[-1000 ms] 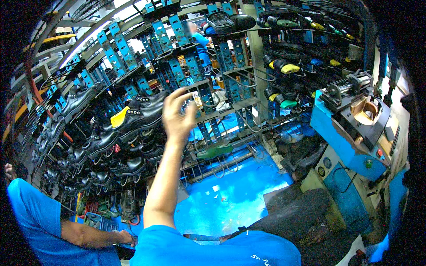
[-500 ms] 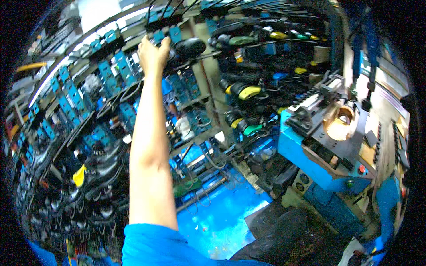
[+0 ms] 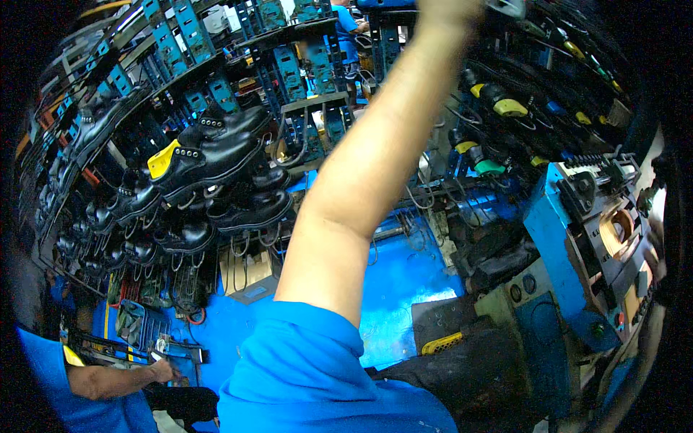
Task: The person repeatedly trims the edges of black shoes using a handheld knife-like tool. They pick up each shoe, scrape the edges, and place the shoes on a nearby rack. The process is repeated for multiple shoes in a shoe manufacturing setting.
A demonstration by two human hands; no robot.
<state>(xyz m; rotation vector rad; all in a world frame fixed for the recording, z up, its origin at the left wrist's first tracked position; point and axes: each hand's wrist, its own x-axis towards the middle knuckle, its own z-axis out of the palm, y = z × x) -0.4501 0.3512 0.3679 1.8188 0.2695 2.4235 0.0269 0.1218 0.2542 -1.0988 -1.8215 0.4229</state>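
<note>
My left arm, in a blue short sleeve, stretches up from the lower middle to the top edge. Its blurred left hand is mostly cut off there, so the fingers do not show. Close beside it, a curved pale metallic piece also meets the top edge; whether the hand touches it I cannot make out. Left of my arm hang black lace-up shoes on racks, among them a black shoe with a yellow piece at its opening. My right hand is out of view.
At right stands a blue machine with a metal top. Dark footwear with yellow parts hangs on the right-hand rack. A carton and a blue basket sit lower left. A co-worker's hand is at lower left; another person stands far back.
The view has turned left, bringing the shoe racks and the co-worker into sight. My left hand, earlier raised near a dark rounded object by the rack, now lies farther right, at the top edge.
</note>
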